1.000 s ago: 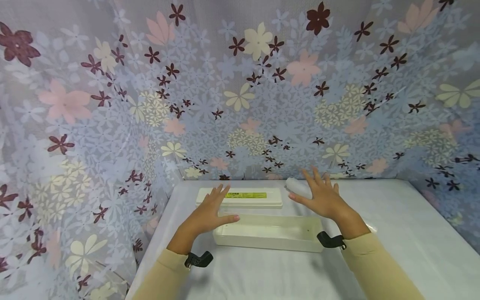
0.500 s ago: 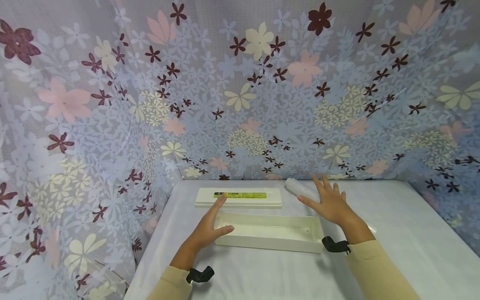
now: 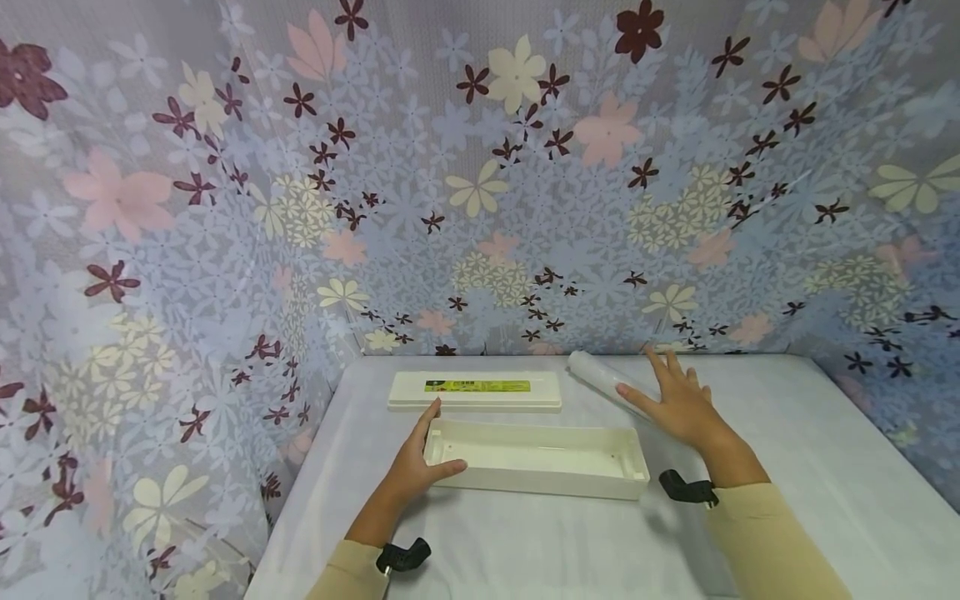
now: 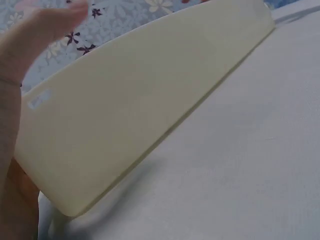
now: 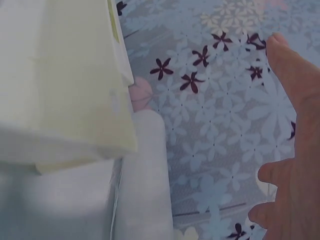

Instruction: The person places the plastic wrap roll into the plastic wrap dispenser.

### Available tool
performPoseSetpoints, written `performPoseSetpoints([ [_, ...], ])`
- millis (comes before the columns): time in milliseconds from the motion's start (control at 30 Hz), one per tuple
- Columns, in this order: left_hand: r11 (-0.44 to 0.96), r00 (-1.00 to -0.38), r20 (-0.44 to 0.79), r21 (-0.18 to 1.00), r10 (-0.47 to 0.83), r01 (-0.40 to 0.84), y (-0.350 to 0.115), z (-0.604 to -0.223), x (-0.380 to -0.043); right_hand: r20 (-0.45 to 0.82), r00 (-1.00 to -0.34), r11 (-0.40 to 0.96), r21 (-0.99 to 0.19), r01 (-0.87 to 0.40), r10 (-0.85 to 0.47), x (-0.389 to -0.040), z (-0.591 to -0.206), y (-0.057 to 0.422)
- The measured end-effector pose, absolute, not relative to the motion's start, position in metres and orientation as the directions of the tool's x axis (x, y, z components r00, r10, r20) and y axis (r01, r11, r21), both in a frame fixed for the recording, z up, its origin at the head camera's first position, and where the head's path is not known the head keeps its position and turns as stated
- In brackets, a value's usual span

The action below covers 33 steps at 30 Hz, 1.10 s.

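Observation:
A long, narrow cream plastic box (image 3: 536,482) stands open-topped on the white-covered table. My left hand (image 3: 411,462) is at its left end, thumb spread over the front corner and fingers along the end wall. In the left wrist view the thumb sticks up above the rim of the box (image 4: 135,95). My right hand (image 3: 682,404) hovers with spread fingers over a whitish plastic-looking roll (image 3: 598,372), hiding part of it. The right wrist view shows the roll (image 5: 145,175) beside the box's end, apart from the fingers (image 5: 285,60).
Behind the box lies a matching cream lid (image 3: 487,402) with a yellow-green label. A floral curtain (image 3: 480,208) hangs behind the table (image 3: 525,550) and along its left side.
My left hand has come down to the box's left end, uncovering the lid's label. My right hand has shifted right and slightly down, showing more of the roll.

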<state>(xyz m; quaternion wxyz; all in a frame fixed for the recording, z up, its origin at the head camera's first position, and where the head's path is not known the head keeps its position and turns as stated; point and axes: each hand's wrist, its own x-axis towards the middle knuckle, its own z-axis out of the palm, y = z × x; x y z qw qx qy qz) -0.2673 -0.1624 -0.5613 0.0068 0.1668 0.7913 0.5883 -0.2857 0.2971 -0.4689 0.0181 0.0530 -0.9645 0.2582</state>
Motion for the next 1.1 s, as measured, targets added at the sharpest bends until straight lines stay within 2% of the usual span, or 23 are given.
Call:
performPoseSetpoints([
  [333, 0.171, -0.940, 0.207, 0.951, 0.271, 0.258, -0.163, -0.571, -0.269, 0.011, -0.999, 0.866, -0.499, -0.038, -0.037, -0.278, -0.477, 0.318],
  [800, 0.154, -0.930, 0.201, 0.954, 0.307, 0.257, -0.164, -0.570, -0.272, -0.067, -0.998, 0.827, -0.559, 0.057, 0.023, -0.260, -0.495, 0.350],
  [1100, 0.168, -0.940, 0.193, 0.955, 0.280, 0.246, -0.164, -0.571, -0.271, -0.077, -0.997, 0.841, -0.537, 0.068, 0.032, -0.259, -0.495, 0.358],
])
